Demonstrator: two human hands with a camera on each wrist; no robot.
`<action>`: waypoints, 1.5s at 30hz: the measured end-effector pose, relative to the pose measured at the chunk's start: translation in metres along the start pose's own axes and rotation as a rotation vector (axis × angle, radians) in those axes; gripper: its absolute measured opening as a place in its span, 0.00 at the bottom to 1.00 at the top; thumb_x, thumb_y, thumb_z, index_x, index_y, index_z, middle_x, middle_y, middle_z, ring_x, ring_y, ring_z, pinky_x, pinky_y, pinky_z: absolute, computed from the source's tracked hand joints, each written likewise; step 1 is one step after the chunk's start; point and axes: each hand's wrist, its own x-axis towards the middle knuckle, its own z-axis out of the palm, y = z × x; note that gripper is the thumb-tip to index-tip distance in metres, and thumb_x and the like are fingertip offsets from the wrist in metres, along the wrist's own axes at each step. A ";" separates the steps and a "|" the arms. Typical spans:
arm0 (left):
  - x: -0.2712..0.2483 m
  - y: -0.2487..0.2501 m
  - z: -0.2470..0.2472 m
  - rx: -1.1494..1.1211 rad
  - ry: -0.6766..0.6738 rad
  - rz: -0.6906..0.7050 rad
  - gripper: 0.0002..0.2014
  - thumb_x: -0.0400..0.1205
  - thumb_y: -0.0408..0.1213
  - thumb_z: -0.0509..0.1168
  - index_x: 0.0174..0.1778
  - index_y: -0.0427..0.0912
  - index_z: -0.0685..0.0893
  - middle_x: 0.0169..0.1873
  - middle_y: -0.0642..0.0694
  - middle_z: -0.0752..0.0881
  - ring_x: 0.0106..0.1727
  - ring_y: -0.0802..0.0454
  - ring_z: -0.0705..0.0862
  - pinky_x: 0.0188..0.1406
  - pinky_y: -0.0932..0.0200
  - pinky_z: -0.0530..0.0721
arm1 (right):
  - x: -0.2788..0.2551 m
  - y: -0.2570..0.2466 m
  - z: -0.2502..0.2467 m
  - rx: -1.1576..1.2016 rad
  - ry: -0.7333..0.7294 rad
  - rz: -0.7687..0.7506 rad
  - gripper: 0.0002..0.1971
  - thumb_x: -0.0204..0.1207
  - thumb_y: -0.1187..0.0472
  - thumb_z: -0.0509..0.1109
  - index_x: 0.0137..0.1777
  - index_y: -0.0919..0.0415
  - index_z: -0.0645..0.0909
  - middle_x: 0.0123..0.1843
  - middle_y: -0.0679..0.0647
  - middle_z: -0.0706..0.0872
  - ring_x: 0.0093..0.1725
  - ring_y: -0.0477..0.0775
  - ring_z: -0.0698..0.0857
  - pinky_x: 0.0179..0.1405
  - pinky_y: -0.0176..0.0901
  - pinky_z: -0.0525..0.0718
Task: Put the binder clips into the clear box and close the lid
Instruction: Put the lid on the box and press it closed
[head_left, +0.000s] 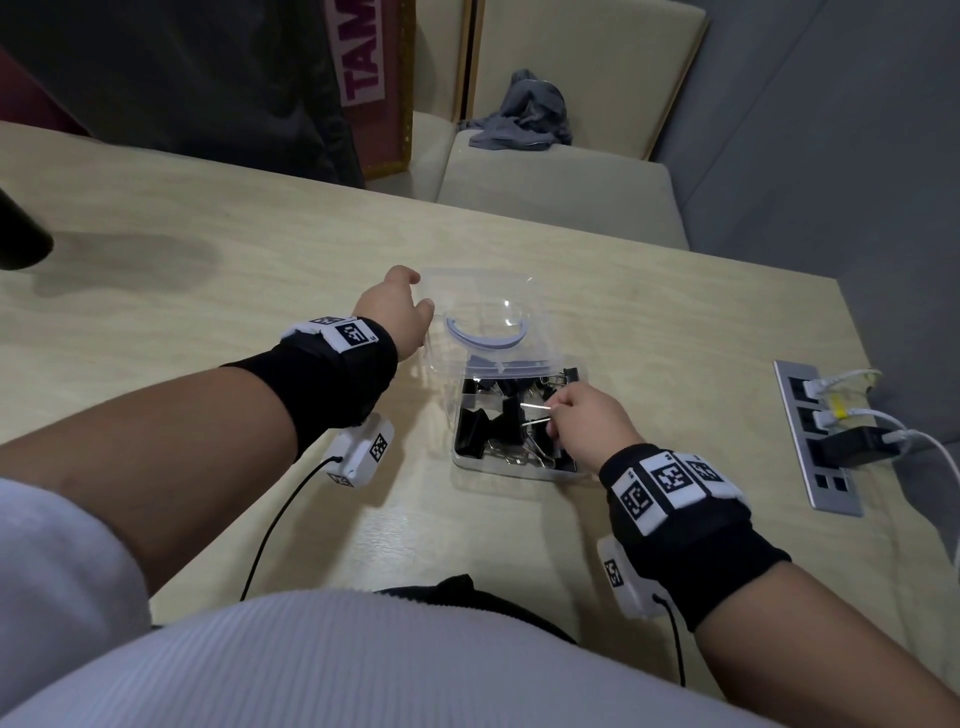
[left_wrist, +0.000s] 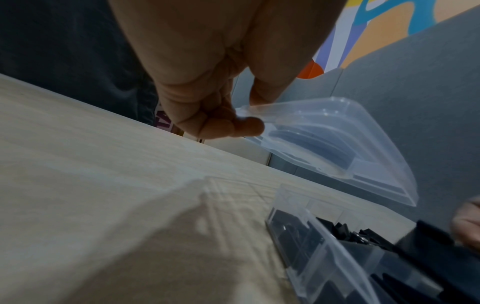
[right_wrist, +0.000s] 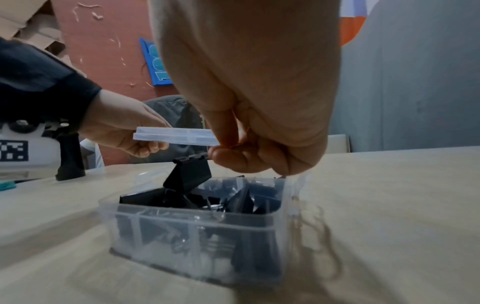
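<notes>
The clear box (head_left: 462, 462) (right_wrist: 197, 232) stands on the table, holding several black binder clips (head_left: 483, 421) (left_wrist: 345, 232). My left hand (head_left: 400, 306) (left_wrist: 233, 121) (right_wrist: 135, 135) pinches one edge of the clear lid (head_left: 483, 312) (left_wrist: 337, 144) (right_wrist: 176, 136) and holds it raised over the far side of the box. My right hand (head_left: 576, 415) (right_wrist: 233, 152) is over the box and pinches the wire handle of one black binder clip (head_left: 511, 413) (right_wrist: 189, 174), which hangs above the pile.
A light wooden table (head_left: 208, 291) carries everything. A power strip (head_left: 821, 441) with plugged cables lies at the right. A dark object (head_left: 21, 234) sits at the far left edge. Cushioned seats (head_left: 556, 187) with a grey cloth (head_left: 524, 114) stand beyond the table.
</notes>
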 end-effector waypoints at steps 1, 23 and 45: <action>0.000 0.001 0.000 0.000 -0.002 0.001 0.21 0.87 0.40 0.57 0.77 0.42 0.67 0.42 0.38 0.92 0.49 0.40 0.88 0.43 0.56 0.77 | -0.001 0.000 0.002 -0.083 -0.004 -0.010 0.11 0.82 0.59 0.56 0.47 0.58 0.80 0.48 0.57 0.87 0.46 0.60 0.85 0.46 0.50 0.84; -0.002 0.000 0.000 0.005 -0.011 0.006 0.21 0.87 0.39 0.57 0.76 0.41 0.67 0.43 0.37 0.92 0.49 0.40 0.88 0.43 0.56 0.77 | -0.006 0.018 0.013 -0.302 0.133 -0.330 0.11 0.79 0.55 0.66 0.59 0.54 0.83 0.59 0.52 0.80 0.58 0.55 0.81 0.58 0.51 0.81; -0.028 0.020 0.044 0.304 -0.227 0.167 0.22 0.86 0.41 0.60 0.75 0.38 0.68 0.51 0.38 0.89 0.53 0.39 0.86 0.45 0.52 0.81 | 0.009 0.042 -0.017 0.120 0.331 -0.033 0.14 0.81 0.56 0.63 0.65 0.54 0.80 0.65 0.53 0.80 0.52 0.49 0.81 0.59 0.43 0.78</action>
